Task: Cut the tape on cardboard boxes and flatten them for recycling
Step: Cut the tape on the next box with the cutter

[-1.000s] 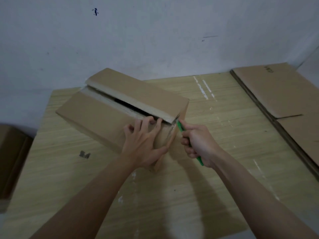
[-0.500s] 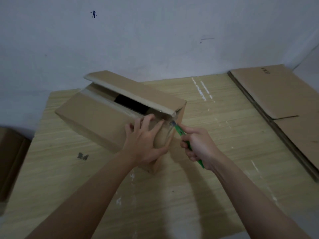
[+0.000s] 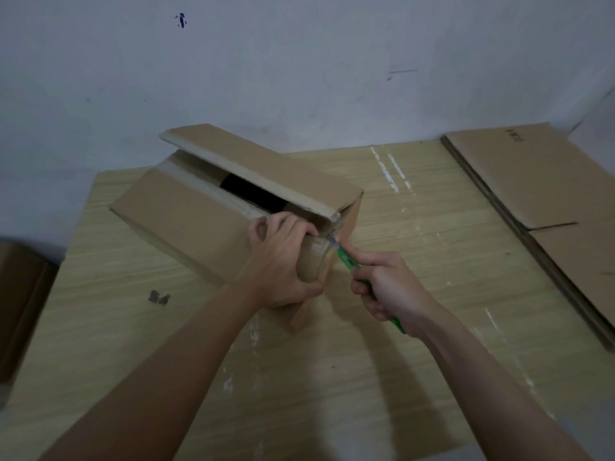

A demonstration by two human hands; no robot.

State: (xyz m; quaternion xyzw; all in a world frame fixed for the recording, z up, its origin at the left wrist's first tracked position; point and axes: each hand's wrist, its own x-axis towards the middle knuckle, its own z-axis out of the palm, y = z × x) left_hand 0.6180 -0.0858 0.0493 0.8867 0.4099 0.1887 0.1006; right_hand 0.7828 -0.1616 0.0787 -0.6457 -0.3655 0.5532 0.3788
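A brown cardboard box (image 3: 186,221) lies at an angle on the wooden table (image 3: 416,261). Its far top flap (image 3: 259,171) stands lifted, leaving a dark gap along the middle seam. My left hand (image 3: 283,264) grips the near right corner of the box, fingers curled over the edge of the near flap. My right hand (image 3: 389,291) is closed around a green utility knife (image 3: 347,261). The blade tip touches the taped right end of the box just beside my left fingers.
A stack of flattened cardboard (image 3: 539,201) lies along the table's right side. Another brown box (image 3: 20,301) stands off the table at the left edge. A white wall rises directly behind the table. A small dark scrap (image 3: 159,297) lies on the tabletop.
The far flap has lifted higher and the gap has widened. My left hand went from pressing flat on the near flap to curling over its edge. The knife stays at the right end.
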